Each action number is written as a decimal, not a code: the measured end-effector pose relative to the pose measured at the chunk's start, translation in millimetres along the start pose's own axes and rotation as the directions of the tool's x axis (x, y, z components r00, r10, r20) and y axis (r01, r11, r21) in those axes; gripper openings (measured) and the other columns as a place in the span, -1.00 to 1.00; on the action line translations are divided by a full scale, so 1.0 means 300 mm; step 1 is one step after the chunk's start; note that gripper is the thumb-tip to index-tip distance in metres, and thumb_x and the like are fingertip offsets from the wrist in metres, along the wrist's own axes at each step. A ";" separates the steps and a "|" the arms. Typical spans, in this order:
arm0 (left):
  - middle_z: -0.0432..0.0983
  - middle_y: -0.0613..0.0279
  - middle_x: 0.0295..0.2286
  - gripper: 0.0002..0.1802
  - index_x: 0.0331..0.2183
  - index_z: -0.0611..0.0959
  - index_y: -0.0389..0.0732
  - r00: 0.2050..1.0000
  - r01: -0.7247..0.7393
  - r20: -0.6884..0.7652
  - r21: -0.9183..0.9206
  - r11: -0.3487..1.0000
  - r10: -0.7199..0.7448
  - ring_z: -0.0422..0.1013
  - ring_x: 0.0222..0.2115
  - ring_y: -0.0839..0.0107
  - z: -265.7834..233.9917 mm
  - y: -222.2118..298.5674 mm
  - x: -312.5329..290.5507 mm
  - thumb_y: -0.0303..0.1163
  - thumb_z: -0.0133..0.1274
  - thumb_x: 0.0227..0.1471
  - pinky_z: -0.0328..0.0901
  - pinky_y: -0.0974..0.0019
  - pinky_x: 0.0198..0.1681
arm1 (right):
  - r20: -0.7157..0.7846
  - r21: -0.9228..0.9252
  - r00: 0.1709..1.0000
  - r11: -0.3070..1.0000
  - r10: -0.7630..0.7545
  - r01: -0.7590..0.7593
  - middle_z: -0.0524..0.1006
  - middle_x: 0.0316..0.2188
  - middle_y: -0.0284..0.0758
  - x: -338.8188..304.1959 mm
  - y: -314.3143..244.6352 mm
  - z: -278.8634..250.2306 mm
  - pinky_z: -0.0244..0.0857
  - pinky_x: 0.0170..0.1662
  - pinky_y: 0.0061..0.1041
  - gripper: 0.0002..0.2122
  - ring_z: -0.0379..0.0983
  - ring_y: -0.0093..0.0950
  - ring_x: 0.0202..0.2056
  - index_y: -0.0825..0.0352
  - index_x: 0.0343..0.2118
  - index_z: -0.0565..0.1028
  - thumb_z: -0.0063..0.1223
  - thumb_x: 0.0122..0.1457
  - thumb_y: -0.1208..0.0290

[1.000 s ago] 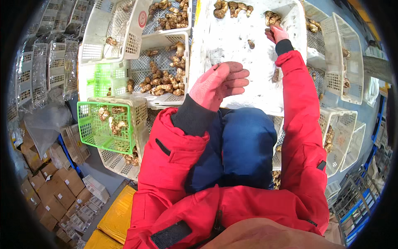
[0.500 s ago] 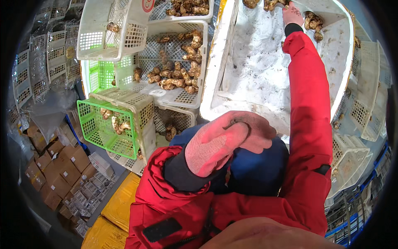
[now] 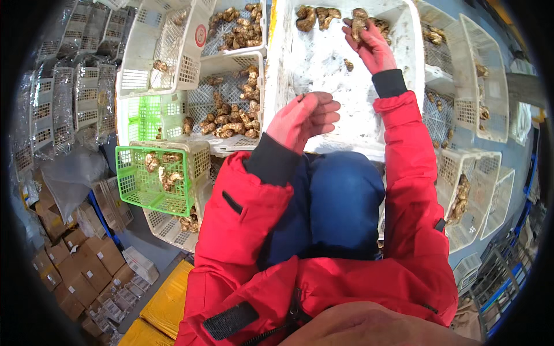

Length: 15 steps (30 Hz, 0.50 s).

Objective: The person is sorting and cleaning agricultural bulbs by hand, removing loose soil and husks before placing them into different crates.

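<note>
A brown-and-white mushroom is held between the thumb and fingers of my right hand, in a pink glove, over the far right part of a white foam box. Close beside that hand lie more mushrooms, partly hidden by it. Further left in the box sit two mushroom clumps, and a small piece lies on its white lining. My left hand, also gloved, hangs over the near left edge of the box, its fingers apart and slightly bent, with nothing in it.
Left of the box stand white plastic baskets of mushrooms, and a green basket with several more. White baskets line the right side. Cardboard boxes are stacked at lower left, near yellow-wrapped packages.
My right hand has drawn back toward me and lifted a mushroom. My left hand has turned and moved away from me to the box's edge. The whole view has shifted.
</note>
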<state>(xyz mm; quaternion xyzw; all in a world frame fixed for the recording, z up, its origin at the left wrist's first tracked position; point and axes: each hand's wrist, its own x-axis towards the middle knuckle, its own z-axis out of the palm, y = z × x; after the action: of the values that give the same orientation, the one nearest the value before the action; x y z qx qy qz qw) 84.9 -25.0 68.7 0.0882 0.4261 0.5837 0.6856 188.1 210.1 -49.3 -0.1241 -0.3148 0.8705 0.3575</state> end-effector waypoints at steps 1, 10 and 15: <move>0.31 0.04 -0.23 -0.53 -0.17 0.31 -0.33 1.000 0.008 -0.001 0.034 0.999 -0.008 0.31 -0.27 0.33 0.002 0.000 0.005 -0.15 -0.20 -0.02 0.20 0.32 -0.18 | -0.019 -0.099 1.000 0.995 0.023 -0.025 0.21 -0.09 -0.10 -0.017 -0.029 0.048 0.13 -0.04 -0.48 -0.60 0.18 -0.29 -0.06 0.37 -0.01 0.06 -0.25 0.05 0.55; 0.27 0.01 -0.18 -0.58 -0.16 0.27 -0.29 0.986 -0.107 -0.108 0.147 0.983 0.124 0.26 -0.19 0.23 -0.019 -0.026 0.038 -0.20 -0.28 0.00 0.17 0.26 -0.13 | 0.024 -0.312 0.996 0.947 0.086 -0.075 0.36 -0.25 -0.17 -0.200 -0.141 0.344 0.25 -0.18 -0.53 -0.56 0.35 -0.38 -0.23 0.44 -0.03 0.12 -0.18 -0.03 0.56; 0.10 0.05 -0.08 -0.49 -0.09 0.17 -0.23 0.966 -0.239 -0.130 -0.131 0.962 0.222 0.12 -0.08 0.25 -0.002 -0.032 0.041 -0.11 -0.24 -0.01 0.07 0.15 -0.04 | 0.033 -0.739 0.999 0.673 0.034 0.001 0.37 -0.33 -0.28 -0.273 -0.008 0.433 0.20 -0.25 -0.66 -0.53 0.30 -0.59 -0.30 0.42 -0.04 0.16 -0.07 -0.09 0.52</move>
<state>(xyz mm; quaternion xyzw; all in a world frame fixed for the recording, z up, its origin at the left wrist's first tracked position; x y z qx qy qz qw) 91.0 -17.4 56.6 0.0534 0.4077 0.6934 0.5918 190.6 94.3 51.8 -0.2415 -0.6463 0.6748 0.2619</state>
